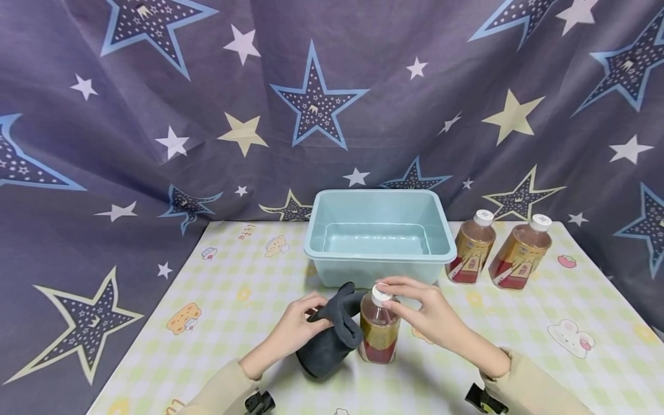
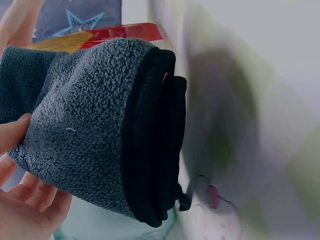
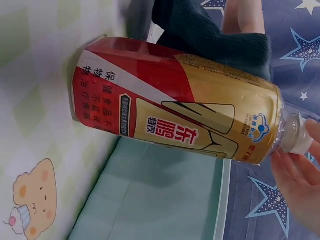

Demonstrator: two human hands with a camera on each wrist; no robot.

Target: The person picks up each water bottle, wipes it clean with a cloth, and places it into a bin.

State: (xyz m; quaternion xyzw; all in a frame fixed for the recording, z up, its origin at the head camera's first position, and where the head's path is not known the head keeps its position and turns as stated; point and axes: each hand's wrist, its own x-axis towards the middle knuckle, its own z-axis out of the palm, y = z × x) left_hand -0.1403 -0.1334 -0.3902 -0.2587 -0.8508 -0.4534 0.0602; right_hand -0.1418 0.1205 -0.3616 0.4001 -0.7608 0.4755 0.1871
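A dark grey towel point(image 1: 332, 334), folded and fuzzy, is pinched by my left hand point(image 1: 301, 325) just above the table. In the left wrist view the thumb and fingers hold the towel point(image 2: 90, 120) from its side. Right beside it stands a drink bottle point(image 1: 380, 340) with a gold and red label and a white cap. My right hand point(image 1: 422, 300) pinches the cap from above, and the right wrist view shows the bottle point(image 3: 175, 105) with fingers round its cap. Part of the towel comes close to the bottle's shoulder; whether they touch I cannot tell.
Behind the hands is a light blue plastic basin point(image 1: 384, 268) with nothing visible inside. To its right stand two similar bottles point(image 1: 471, 248), both capped. A checked tablecloth point(image 1: 223, 323) with cartoon prints covers the table; a star-patterned curtain point(image 1: 218, 75) hangs behind it.
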